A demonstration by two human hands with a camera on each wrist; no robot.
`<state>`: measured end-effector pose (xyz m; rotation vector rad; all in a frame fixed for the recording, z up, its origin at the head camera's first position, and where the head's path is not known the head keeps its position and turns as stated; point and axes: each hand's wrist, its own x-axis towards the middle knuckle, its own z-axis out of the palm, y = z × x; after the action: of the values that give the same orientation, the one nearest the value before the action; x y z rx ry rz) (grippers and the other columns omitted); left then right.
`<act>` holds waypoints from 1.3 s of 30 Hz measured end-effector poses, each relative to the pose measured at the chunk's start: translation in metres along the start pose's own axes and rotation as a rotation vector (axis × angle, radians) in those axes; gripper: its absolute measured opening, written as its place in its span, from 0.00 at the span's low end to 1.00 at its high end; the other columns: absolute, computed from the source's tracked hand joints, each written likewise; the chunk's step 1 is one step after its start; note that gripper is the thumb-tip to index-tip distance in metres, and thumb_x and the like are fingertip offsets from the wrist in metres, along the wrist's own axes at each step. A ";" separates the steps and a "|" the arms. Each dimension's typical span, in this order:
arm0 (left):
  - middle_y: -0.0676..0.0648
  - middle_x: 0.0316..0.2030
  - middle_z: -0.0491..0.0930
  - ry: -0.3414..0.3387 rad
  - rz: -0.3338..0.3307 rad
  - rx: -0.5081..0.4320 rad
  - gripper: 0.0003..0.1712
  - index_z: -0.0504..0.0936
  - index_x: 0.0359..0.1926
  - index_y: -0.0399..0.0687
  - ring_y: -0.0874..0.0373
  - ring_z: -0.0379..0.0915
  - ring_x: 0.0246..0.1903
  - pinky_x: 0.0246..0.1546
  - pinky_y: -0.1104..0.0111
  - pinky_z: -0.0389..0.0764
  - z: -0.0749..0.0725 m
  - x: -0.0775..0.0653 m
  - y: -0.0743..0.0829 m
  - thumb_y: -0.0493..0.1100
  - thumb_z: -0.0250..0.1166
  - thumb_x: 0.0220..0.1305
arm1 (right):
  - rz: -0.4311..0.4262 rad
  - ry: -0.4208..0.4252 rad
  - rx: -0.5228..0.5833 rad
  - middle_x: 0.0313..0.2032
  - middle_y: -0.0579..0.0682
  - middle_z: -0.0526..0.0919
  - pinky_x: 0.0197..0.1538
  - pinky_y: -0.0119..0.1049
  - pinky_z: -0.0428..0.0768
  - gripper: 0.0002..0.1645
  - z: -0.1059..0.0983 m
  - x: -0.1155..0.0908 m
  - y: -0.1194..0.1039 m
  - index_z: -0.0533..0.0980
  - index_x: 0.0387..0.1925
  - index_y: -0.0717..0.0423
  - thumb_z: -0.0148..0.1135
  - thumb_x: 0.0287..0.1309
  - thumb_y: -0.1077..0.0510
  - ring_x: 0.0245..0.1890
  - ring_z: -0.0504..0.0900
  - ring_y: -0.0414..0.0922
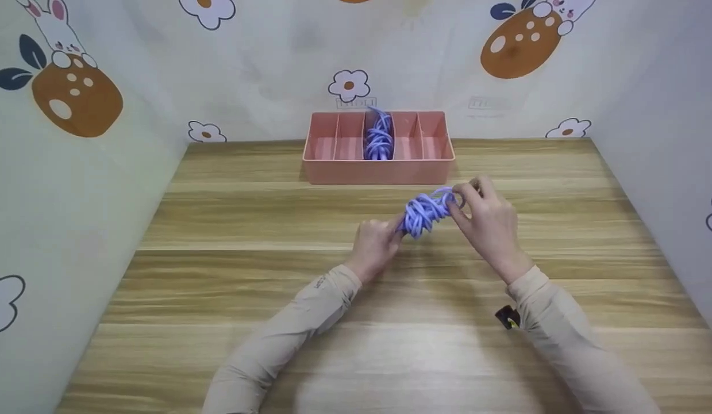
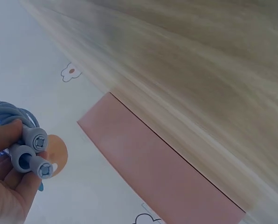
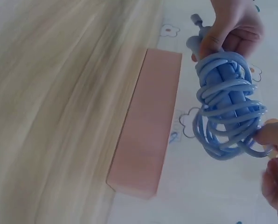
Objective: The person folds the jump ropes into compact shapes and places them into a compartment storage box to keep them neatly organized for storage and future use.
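Note:
A blue jump rope (image 1: 423, 214), its cord wound in a bundle round its handles, is held over the wooden table in front of the pink box. My left hand (image 1: 374, 244) grips it by the handle ends (image 2: 35, 139), which stick out past the thumb in the left wrist view. At the other end of the bundle, my right hand (image 1: 491, 224) pinches a loop of the cord (image 3: 258, 151) between thumb and fingers. The middle compartment of the pink box (image 1: 378, 172) contains a second bundle of blue cord (image 1: 380, 138), its top poking above the rim.
The box has several narrow compartments and stands at the back of the wooden table (image 1: 229, 276), close to the patterned back wall (image 1: 275, 63). Patterned walls rise on both sides too. A small black object (image 1: 508, 317) sits against my right sleeve.

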<state>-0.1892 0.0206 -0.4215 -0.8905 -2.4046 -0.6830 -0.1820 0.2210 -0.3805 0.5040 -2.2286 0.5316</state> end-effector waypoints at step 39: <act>0.49 0.21 0.78 -0.036 -1.125 -1.388 0.19 0.71 0.49 0.22 0.63 0.74 0.20 0.24 0.75 0.76 -0.002 0.025 0.002 0.25 0.55 0.53 | 0.534 0.007 0.790 0.28 0.53 0.79 0.29 0.27 0.80 0.06 0.004 -0.006 -0.045 0.76 0.24 0.75 0.59 0.52 0.71 0.28 0.77 0.33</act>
<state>-0.2036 0.0321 -0.4049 0.2748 -2.0093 -2.8619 -0.1575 0.1823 -0.3775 0.2703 -2.0717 1.7136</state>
